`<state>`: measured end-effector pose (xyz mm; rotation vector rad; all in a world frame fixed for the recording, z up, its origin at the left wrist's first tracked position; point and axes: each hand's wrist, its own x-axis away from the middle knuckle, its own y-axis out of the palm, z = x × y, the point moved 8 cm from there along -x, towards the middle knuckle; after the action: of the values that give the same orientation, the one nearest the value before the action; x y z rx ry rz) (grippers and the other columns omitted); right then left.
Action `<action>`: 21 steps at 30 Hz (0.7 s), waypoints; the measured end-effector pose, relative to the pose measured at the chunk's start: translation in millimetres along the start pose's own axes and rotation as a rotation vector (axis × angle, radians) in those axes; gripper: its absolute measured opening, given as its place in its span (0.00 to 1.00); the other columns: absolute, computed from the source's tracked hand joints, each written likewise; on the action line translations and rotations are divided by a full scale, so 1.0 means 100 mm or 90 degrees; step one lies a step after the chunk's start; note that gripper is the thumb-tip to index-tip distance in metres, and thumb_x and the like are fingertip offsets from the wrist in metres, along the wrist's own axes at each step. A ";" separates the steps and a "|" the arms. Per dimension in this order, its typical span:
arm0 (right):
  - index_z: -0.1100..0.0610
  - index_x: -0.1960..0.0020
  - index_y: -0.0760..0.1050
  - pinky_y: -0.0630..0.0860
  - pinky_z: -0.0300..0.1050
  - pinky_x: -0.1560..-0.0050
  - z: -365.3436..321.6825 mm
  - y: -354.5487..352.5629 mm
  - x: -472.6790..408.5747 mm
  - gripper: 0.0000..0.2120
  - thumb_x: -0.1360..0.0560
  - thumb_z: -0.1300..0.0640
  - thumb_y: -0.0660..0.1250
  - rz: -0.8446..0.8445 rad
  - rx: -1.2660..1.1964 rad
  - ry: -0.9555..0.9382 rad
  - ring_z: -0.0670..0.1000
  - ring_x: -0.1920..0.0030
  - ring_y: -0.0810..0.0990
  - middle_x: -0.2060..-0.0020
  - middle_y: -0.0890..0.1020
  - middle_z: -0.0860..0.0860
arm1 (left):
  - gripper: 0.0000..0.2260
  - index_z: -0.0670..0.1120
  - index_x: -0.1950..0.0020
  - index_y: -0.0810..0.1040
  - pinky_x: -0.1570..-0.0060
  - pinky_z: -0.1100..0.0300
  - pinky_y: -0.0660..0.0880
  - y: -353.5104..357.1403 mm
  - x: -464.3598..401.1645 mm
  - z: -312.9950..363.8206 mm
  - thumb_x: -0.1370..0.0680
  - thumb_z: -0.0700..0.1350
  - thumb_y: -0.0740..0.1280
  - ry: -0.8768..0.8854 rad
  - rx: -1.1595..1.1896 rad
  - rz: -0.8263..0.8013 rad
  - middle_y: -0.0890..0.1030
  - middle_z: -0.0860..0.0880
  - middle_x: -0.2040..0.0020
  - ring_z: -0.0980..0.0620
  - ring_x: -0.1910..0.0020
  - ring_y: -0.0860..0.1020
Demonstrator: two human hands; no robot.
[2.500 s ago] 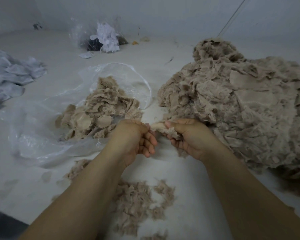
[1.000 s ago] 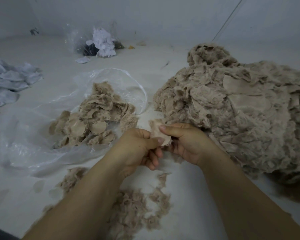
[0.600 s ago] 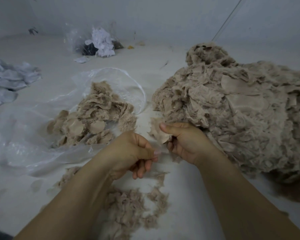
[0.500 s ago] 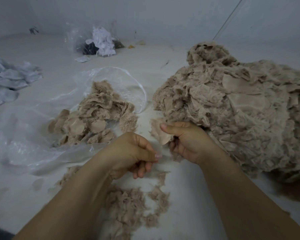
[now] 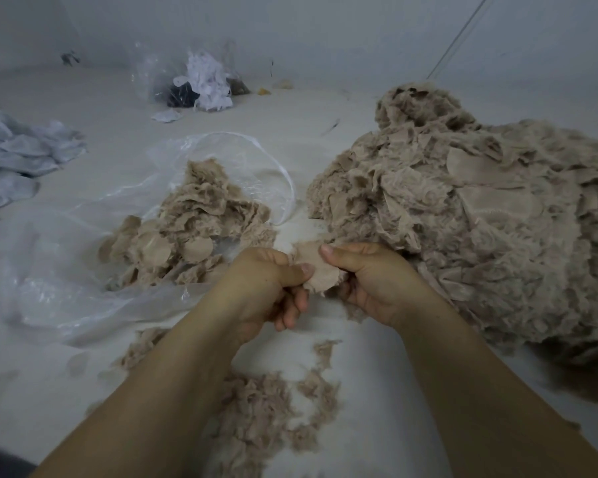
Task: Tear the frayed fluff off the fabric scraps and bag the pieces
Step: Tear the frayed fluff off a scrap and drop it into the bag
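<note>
Both hands are held together over the pale floor (image 5: 377, 391), and one beige fabric scrap (image 5: 320, 270) is pinched between them: the left hand (image 5: 266, 291) grips its left edge with thumb laid over curled fingers, while the right hand (image 5: 373, 281) clamps its right side under the thumb, the other fingers curled beneath. Nearest the camera, under the forearms, torn fluff (image 5: 266, 415) is scattered loosely on the floor. Just beyond the left hand, a clear plastic bag (image 5: 66, 270) is spread flat with its mouth open toward the middle, and a mound of trimmed pieces (image 5: 194, 232) is seen lying in that mouth. To the right, touching the back of the right hand, a large heap of untrimmed scraps (image 5: 480, 219) is piled high. Farther left, a bundle of grey-white cloth (image 5: 18, 157) is lying apart, and against the far wall a second clear bag of white and dark scraps (image 5: 197, 81) is set
</note>
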<state>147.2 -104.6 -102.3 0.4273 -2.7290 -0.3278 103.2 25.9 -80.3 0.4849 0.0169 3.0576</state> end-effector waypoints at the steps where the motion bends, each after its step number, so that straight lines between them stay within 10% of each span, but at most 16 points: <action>1: 0.70 0.43 0.78 0.67 0.40 0.63 0.00 0.00 0.00 0.17 0.24 0.57 0.69 0.003 -0.002 0.004 0.55 0.61 0.70 0.57 0.77 0.62 | 0.13 0.39 0.67 0.75 0.83 0.65 0.62 0.01 0.00 0.00 0.21 0.37 0.67 0.000 0.014 0.000 0.75 0.40 0.75 0.49 0.84 0.68; 7: 0.55 0.64 0.82 0.70 0.34 0.73 -0.01 0.00 -0.03 0.15 0.32 0.42 0.73 -0.008 0.028 0.014 0.43 0.73 0.71 0.72 0.76 0.49 | 0.13 0.39 0.65 0.74 0.83 0.65 0.62 -0.05 -0.03 0.04 0.20 0.38 0.65 0.030 0.058 0.053 0.74 0.42 0.76 0.48 0.84 0.68; 11: 0.52 0.72 0.82 0.69 0.32 0.74 0.00 0.02 -0.03 0.14 0.29 0.52 0.74 -0.032 0.052 -0.012 0.41 0.75 0.69 0.75 0.75 0.47 | 0.13 0.38 0.64 0.73 0.83 0.66 0.62 -0.12 -0.07 0.05 0.19 0.39 0.64 0.043 0.066 0.069 0.74 0.42 0.76 0.49 0.84 0.68; 21: 0.59 0.59 0.80 0.73 0.36 0.72 0.00 -0.03 -0.06 0.05 0.25 0.60 0.69 0.007 -0.008 -0.006 0.45 0.72 0.74 0.68 0.78 0.53 | 0.12 0.36 0.62 0.74 0.83 0.68 0.60 -0.11 -0.03 0.04 0.20 0.39 0.65 0.011 0.044 0.020 0.73 0.43 0.78 0.50 0.85 0.66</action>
<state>153.0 -104.9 -105.3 0.4091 -2.7359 -0.3453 107.9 36.5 -78.0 0.4677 0.1173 3.1008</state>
